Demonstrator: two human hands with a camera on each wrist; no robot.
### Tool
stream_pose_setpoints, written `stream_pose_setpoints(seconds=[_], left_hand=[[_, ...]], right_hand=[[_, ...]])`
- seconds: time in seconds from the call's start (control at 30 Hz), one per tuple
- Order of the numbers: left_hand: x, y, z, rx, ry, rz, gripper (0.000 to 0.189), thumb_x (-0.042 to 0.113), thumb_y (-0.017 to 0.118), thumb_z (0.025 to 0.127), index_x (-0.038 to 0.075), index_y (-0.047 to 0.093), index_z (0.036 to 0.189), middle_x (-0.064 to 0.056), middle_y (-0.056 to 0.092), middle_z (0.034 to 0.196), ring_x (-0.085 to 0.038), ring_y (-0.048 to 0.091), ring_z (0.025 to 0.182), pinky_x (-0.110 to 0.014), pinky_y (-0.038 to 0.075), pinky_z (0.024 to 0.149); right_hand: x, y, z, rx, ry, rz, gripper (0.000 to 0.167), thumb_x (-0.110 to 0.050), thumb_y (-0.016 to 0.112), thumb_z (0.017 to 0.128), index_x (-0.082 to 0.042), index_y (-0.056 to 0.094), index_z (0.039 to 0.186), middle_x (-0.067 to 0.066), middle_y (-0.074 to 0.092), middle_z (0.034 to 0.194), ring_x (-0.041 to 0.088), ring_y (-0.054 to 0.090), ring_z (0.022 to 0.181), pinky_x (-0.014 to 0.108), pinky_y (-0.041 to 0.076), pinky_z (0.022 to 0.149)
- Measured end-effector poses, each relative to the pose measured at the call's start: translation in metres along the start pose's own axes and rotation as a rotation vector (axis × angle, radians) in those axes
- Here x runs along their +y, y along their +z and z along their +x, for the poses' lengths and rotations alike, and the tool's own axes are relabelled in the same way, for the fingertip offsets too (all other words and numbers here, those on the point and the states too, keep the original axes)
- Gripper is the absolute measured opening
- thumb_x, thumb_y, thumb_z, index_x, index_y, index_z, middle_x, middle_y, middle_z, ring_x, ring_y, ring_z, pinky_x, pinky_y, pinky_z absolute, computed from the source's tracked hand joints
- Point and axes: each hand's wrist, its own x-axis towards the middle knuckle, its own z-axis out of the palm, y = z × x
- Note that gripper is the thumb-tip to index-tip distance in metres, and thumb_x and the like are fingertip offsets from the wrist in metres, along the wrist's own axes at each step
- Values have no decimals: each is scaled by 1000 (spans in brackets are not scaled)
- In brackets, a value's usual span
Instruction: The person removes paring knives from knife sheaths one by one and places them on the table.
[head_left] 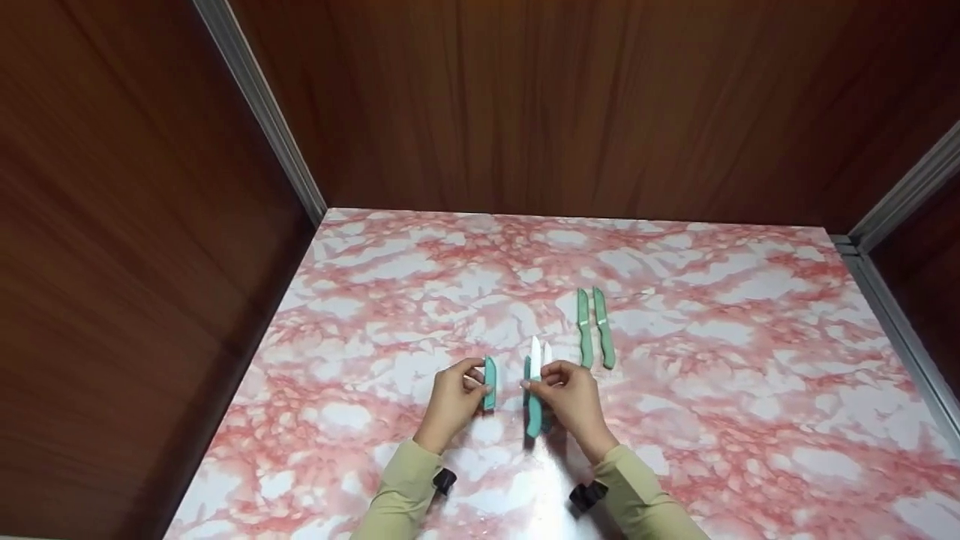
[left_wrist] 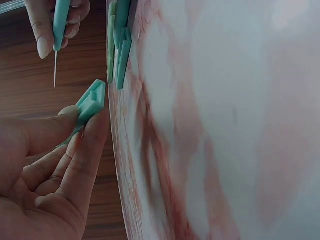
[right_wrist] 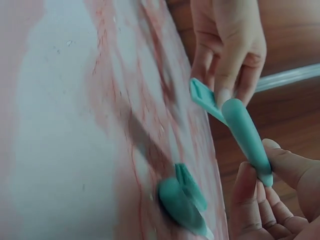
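Observation:
My left hand pinches a teal blade sheath between thumb and fingers, above the table. To its right, my right hand pinches a small knife with a teal handle. Its bare blade points away from me. The left wrist view shows the sheath's hollow end and the thin edge of the blade. Under the right hand, a second teal-handled knife lies on the table beside another teal sheath. Sheath and held knife are apart in the head view.
Two green knives in matching sheaths lie side by side beyond my right hand. The table has a red and white marbled top. Brown wood panels stand behind it and at both sides.

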Motion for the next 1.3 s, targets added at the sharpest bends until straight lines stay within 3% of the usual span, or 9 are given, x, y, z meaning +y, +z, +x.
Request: stream_pose_setpoints(seconds=[0.2, 0.53, 0.9, 1.13, 1.3], left_hand=[[-3, 0, 6, -7, -56, 15, 34, -1, 72, 82, -2, 64, 115, -6, 62, 83, -13, 64, 70, -25, 53, 60], [0, 2, 21, -19, -148, -53, 27, -5, 72, 80, -5, 65, 107, -9, 62, 81, -17, 63, 61, -28, 54, 52], [-5, 6, 28, -20, -134, 48, 26, 3, 76, 79, -6, 68, 102, -5, 63, 74, -11, 60, 62, -24, 53, 54], [-6, 7, 26, -28, -184, 27, 22, 2, 75, 80, -6, 68, 99, -5, 62, 70, -12, 60, 57, -25, 53, 50], [-6, 6, 28, -17, -177, 52, 25, 2, 77, 78, -7, 68, 100, -5, 62, 70, -11, 59, 57, -25, 53, 50]], right_hand=[[-2, 15, 10, -1, -21, -16, 28, -15, 84, 73, -2, 65, 87, 5, 61, 72, 16, 57, 58, 30, 51, 49], [-3, 26, 24, -60, -3, -128, 30, -18, 83, 74, 0, 65, 89, 4, 60, 66, 18, 59, 52, 30, 49, 48], [-2, 36, 32, -81, -35, -246, 26, -17, 85, 71, -2, 65, 81, 3, 58, 62, 13, 53, 51, 28, 45, 49], [-1, 39, 35, -81, -48, -277, 29, -18, 87, 68, -4, 63, 74, 0, 55, 60, 12, 49, 52, 27, 43, 51], [0, 40, 37, -85, -63, -281, 27, -17, 87, 68, -4, 63, 73, -1, 56, 61, 12, 50, 54, 28, 45, 54]])
